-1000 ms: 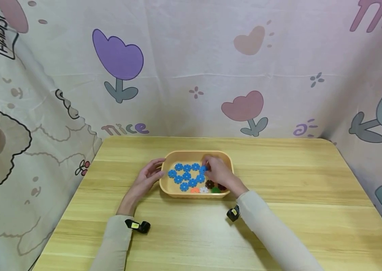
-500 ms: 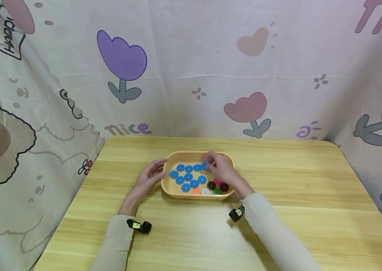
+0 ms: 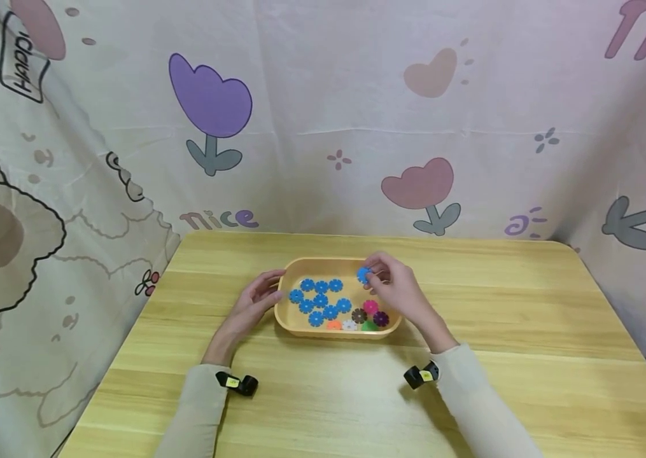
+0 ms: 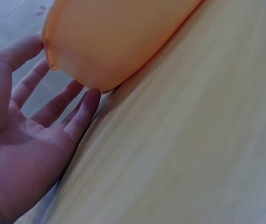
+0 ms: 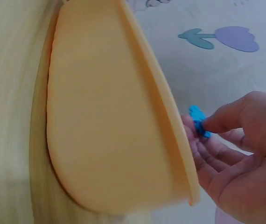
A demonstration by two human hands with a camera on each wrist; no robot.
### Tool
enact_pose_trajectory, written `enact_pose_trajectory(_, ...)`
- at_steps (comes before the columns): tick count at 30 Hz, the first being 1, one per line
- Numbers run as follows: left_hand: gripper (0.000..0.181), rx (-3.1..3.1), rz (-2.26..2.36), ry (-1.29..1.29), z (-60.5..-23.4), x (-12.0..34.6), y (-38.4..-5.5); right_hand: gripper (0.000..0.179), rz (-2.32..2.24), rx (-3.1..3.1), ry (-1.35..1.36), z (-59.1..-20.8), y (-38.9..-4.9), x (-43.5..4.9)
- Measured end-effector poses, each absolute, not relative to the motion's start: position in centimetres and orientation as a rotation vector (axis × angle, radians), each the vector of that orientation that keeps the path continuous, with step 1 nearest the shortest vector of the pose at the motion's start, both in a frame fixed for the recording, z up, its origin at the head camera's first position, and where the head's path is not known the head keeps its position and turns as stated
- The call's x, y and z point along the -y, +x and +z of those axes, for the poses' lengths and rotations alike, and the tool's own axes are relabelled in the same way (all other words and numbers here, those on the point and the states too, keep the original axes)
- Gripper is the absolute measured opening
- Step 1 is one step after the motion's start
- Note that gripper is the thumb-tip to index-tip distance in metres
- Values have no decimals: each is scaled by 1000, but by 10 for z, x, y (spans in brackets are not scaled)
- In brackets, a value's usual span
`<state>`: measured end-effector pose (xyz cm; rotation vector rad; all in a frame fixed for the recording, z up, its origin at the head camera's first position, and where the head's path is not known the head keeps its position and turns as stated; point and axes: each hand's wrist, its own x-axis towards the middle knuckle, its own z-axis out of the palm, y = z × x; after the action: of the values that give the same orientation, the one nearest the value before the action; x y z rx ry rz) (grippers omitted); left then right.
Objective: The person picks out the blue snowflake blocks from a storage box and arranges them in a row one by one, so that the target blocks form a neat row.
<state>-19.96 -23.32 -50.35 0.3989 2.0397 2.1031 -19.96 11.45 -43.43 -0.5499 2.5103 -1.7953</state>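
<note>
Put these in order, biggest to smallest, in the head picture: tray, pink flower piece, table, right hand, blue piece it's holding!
1. Table
2. Tray
3. Right hand
4. Pink flower piece and held blue piece: can't rank these; fingers partly cover the blue one.

I see a smooth plastic tray (image 5: 100, 116), plastic discs (image 3: 320, 300), a wood-grain table (image 3: 529, 305) glossy on its near side, matt cloth sleeves (image 3: 483, 401) and, at the far side, a creased matt cloth backdrop (image 3: 311, 83).

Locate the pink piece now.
In the head view, the pink piece lies at right in the tray, just beyond the brown piece and purple piece.
</note>
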Motion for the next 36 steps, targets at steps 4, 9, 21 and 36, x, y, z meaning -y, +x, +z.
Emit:
enact_pose_trajectory(4, 51, -2048, 2093, 400, -505, 229, -200, 21, -1901, -2522, -561, -436, -191, -133)
enact_pose_trajectory(9, 49, -2068, 2086, 392, -506, 228, -200, 24, -1977, -2536, -542, -436, -183, -153)
enact_pose_trajectory(21, 49, -2157, 2035, 318, -506, 233, -196, 31, -1989, -2583, -427, -433, -182, -184)
enact_pose_trajectory(36, 50, -2161, 2017, 336, -506, 233, -198, 39, -1808, -2666, -264, -454, -189, -197)
